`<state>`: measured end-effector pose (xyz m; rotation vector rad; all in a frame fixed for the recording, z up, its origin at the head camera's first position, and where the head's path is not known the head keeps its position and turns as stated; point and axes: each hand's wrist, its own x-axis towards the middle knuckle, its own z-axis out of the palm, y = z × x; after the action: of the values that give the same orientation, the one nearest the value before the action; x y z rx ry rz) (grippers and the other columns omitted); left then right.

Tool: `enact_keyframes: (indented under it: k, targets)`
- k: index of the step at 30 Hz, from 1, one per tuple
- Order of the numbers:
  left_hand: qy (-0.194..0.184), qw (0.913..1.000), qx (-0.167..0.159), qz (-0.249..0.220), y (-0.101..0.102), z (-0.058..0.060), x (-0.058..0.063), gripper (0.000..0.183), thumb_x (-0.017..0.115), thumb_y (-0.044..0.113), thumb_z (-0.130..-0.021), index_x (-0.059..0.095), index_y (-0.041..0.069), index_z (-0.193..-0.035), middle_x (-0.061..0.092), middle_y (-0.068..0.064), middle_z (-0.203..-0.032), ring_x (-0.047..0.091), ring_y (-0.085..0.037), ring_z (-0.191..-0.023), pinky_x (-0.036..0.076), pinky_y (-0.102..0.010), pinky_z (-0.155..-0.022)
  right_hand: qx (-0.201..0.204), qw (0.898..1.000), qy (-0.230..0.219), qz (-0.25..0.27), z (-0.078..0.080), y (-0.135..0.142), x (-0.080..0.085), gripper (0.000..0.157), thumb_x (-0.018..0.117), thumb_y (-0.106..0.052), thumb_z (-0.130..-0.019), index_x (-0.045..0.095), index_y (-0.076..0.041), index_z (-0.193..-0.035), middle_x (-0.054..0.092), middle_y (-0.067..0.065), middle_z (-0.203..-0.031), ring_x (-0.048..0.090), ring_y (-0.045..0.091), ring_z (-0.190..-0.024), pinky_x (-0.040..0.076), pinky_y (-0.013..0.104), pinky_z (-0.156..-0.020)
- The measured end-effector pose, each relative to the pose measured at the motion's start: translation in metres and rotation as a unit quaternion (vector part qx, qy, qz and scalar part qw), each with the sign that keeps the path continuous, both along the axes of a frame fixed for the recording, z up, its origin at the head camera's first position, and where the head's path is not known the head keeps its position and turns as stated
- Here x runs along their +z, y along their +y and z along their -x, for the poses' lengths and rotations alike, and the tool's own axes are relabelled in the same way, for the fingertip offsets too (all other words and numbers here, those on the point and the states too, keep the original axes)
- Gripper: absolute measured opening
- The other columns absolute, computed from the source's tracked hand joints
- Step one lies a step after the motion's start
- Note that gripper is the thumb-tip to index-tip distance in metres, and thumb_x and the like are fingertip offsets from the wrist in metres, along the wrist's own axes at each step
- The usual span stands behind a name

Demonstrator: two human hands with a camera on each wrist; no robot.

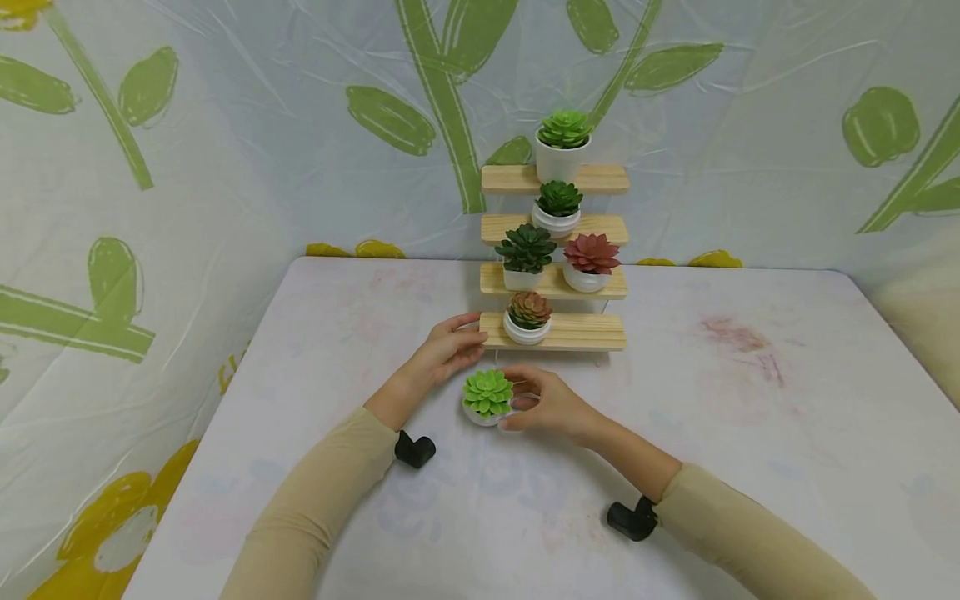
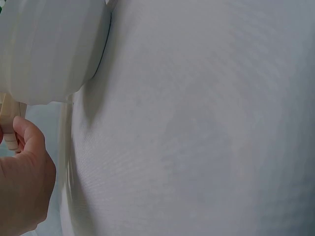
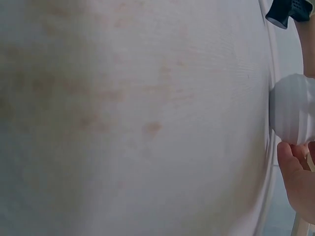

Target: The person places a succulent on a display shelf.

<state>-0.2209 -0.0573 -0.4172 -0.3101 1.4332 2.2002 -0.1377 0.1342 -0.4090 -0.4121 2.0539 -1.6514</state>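
At the left end of the bottom board of a tiered wooden plant stand (image 1: 577, 332), my left hand (image 1: 450, 346) pinches the wood between thumb and fingers. The left wrist view shows that thumb against the board's end (image 2: 9, 115). Just in front of the stand, a bright green potted succulent (image 1: 487, 393) stands upright on the table. My right hand (image 1: 551, 406) holds its small white pot (image 3: 290, 108) from the right side, thumb at the near side and fingers curved round the far side. The palm side is hidden in the head view.
On the stand's tiers are a brown-red succulent (image 1: 528, 311), a dark green one (image 1: 525, 248), a red one (image 1: 591, 254), another green one (image 1: 559, 200), and a light green one (image 1: 565, 131) on top. The white-covered table (image 1: 750, 433) meets a leaf-patterned backdrop (image 1: 300, 125).
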Motion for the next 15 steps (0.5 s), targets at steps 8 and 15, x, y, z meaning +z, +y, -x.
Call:
enact_keyframes:
  k: [8,15]
  targets:
    - [0.002,1.0000,-0.002,0.000,0.000,-0.001,0.001,0.054,0.053,-0.009,-0.089,0.040,0.004,-0.140,0.044,-0.015,-0.134,0.055,-0.010,-0.076,0.048,-0.019,-0.063,0.016,0.999,0.028,-0.021,0.003,-0.010,-0.003,0.069,0.080,-0.005,-0.071,0.046,0.002,-0.131,0.055,0.012,-0.118,0.052,0.022,-0.105,0.045,0.038,-0.092]
    - [0.003,1.0000,-0.001,0.004,0.000,0.000,0.000,0.054,0.054,-0.009,-0.089,0.040,0.005,-0.139,0.044,-0.014,-0.132,0.054,-0.010,-0.076,0.048,-0.019,-0.063,0.023,0.999,0.040,-0.030,0.006,-0.015,-0.005,0.069,0.080,-0.007,-0.071,0.047,-0.001,-0.131,0.057,0.011,-0.118,0.053,0.022,-0.107,0.045,0.039,-0.091]
